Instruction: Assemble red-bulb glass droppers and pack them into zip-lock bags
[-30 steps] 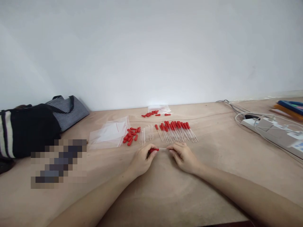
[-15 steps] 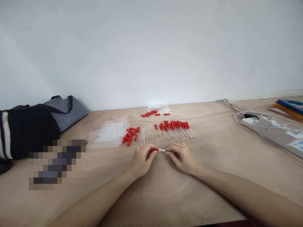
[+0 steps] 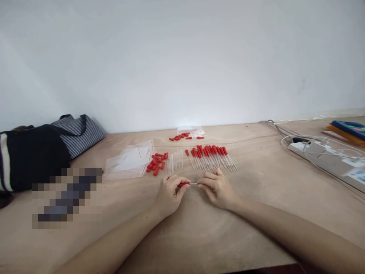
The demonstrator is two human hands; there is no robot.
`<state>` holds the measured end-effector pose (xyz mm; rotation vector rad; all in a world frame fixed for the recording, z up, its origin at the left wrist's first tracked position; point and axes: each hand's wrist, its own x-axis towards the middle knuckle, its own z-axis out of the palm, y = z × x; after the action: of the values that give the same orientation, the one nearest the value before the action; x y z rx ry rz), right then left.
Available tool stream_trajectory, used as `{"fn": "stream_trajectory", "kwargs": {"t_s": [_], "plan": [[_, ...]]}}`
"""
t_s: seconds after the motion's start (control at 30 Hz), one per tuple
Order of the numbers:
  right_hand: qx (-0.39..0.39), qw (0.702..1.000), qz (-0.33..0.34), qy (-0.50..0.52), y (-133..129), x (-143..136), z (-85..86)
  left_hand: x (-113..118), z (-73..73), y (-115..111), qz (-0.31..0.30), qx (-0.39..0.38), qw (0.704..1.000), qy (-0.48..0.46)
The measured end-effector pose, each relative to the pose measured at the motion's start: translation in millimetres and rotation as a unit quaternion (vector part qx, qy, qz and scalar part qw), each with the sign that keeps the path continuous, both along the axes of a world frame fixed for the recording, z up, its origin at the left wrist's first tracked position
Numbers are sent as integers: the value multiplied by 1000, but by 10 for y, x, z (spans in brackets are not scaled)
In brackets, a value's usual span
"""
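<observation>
My left hand [image 3: 171, 194] pinches a red rubber bulb [image 3: 184, 184] between thumb and fingers. From the bulb a clear glass dropper tube [image 3: 193, 184] runs level to my right hand [image 3: 218, 189], whose thumb and fingertips are closed on its other end. The tube's far tip is hidden by the right fingers. Just beyond my hands lie loose red bulbs [image 3: 156, 163], a row of bare glass tubes [image 3: 175, 160], and a row of droppers [image 3: 211, 156] with red bulbs on their tops.
Clear zip bags [image 3: 128, 161] lie left of the bulbs. More red bulbs [image 3: 179, 136] and thin tubes [image 3: 197, 134] sit near the wall. A black bag [image 3: 34, 156] and a striped bag [image 3: 82, 133] stand left. A white power strip [image 3: 330, 160] with cables is right.
Both hands have shifted slightly down. Some right fingers have lifted and spread a little, while both hands keep hold of the dropper. The view has moved slightly.
</observation>
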<state>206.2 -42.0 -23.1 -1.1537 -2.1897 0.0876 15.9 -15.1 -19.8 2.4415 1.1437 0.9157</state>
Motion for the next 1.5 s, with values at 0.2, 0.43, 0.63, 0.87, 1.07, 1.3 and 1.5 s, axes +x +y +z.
{"fn": "stream_trajectory", "kwargs": {"t_s": [0.2, 0.43, 0.63, 0.87, 1.07, 1.3, 1.5], "plan": [[34, 999, 2, -24, -9, 10, 58, 26, 23, -50, -17, 65, 998, 5], [8, 1000, 27, -6, 8, 1, 62, 25, 24, -79, -31, 112, 993, 10], [-19, 999, 40, 8, -3, -17, 65, 35, 32, -100, -34, 111, 993, 16], [-32, 999, 36, 17, 26, 2, 106, 44, 73, -51, -29, 87, 996, 14], [-47, 997, 47, 33, 68, 66, 83, -3, 72, 9, -26, 79, 997, -2], [52, 996, 11, -70, 54, 141, 94, -42, 40, 43, -25, 55, 998, -23], [49, 993, -53, -91, 130, 100, 128, -100, 74, 110, 53, 76, 996, 15]]}}
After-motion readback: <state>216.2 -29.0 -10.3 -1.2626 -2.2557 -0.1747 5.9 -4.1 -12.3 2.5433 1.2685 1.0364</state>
